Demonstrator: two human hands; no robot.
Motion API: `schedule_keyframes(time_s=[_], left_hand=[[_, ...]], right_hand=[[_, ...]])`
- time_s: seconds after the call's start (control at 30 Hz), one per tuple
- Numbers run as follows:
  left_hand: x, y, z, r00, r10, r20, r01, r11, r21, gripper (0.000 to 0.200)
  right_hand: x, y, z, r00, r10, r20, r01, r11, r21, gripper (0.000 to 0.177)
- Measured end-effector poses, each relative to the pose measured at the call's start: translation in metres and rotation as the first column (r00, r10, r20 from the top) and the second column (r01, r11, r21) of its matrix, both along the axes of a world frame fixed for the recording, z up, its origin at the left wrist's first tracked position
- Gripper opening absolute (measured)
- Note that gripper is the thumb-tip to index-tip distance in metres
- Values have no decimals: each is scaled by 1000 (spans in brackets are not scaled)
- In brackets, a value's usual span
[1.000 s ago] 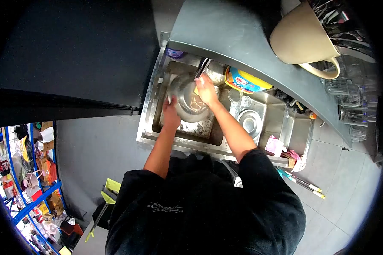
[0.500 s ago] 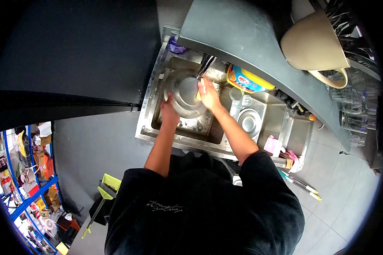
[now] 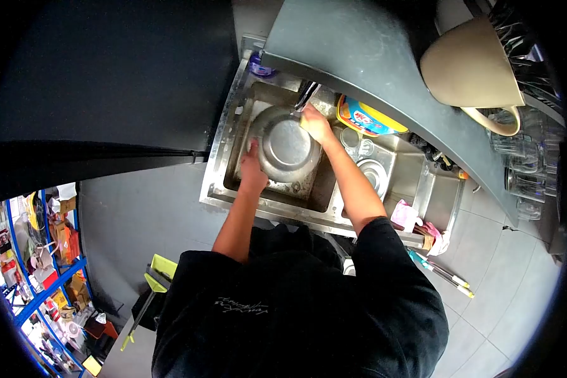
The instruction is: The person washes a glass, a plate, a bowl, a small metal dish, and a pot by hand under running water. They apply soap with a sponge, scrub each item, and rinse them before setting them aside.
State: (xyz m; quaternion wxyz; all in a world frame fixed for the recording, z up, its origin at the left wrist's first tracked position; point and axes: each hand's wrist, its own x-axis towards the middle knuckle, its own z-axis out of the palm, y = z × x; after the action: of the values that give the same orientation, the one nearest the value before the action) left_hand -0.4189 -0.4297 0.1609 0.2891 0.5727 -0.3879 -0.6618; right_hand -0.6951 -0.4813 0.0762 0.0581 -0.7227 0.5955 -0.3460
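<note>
A round steel bowl [image 3: 290, 143] is held over the left basin of the sink [image 3: 231, 189], its flat circular centre turned toward me. My left hand [image 3: 253, 171] grips the bowl's lower left edge, thumb pointing up along it. My right hand [image 3: 317, 125] is closed at the bowl's upper right edge, just below the faucet [image 3: 307, 94]. A yellow sponge showed under that hand a moment ago; the fingers now mostly hide it. On the ledge right of the basin sits another round metal dish [image 3: 373, 179], partly behind my right forearm.
Behind the sink are a yellow-and-blue detergent container [image 3: 368, 120], clear glasses [image 3: 349, 137] and a purple bottle [image 3: 261, 66]. A grey shelf [image 3: 359, 57] overhangs it, carrying a beige mug [image 3: 472, 66]. Pink cloths [image 3: 406, 215] lie at the right basin's front edge.
The bowl has tilted and turned, so its centre shows brighter and farther right. My right hand has moved slightly up and right, from the bowl's face toward its edge.
</note>
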Motion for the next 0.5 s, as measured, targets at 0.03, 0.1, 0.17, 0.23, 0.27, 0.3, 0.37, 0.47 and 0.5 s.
schedule_keyframes(time_s=[0.03, 0.1, 0.17, 0.23, 0.27, 0.3, 0.37, 0.47, 0.5], left_hand=[[-5, -8, -1, 776, 476, -413, -344, 869, 356, 50], [-9, -18, 28, 642, 545, -539, -361, 835, 414, 50], [-13, -24, 46, 570, 619, -539, -375, 781, 500, 50], [-20, -26, 28, 498, 640, -585, -377, 767, 518, 50], [-24, -27, 22, 462, 646, -607, -377, 763, 525, 50], [-28, -26, 17, 425, 629, -651, -361, 777, 515, 51], [-37, -20, 32, 454, 631, -629, -385, 776, 500, 53], [-40, -16, 16, 500, 605, -619, -392, 796, 461, 57], [-45, -13, 22, 524, 603, -602, -402, 798, 449, 58]], right_hand=[[-2, 13, 1, 940, -187, 286, 104, 953, 283, 46], [29, 58, 57, 817, -373, 441, 150, 875, 461, 51], [78, 87, 126, 552, -614, 564, 136, 734, 666, 60], [110, 102, 115, 630, -597, 496, 364, 792, 490, 63], [121, 101, 114, 661, -595, 457, 462, 803, 377, 64], [128, 99, 114, 629, -622, 467, 514, 783, 351, 63], [143, 95, 126, 562, -670, 484, 608, 732, 306, 62], [151, 89, 117, 387, -688, 613, 671, 667, 325, 57], [146, 85, 93, 69, -666, 743, 616, 614, 493, 50]])
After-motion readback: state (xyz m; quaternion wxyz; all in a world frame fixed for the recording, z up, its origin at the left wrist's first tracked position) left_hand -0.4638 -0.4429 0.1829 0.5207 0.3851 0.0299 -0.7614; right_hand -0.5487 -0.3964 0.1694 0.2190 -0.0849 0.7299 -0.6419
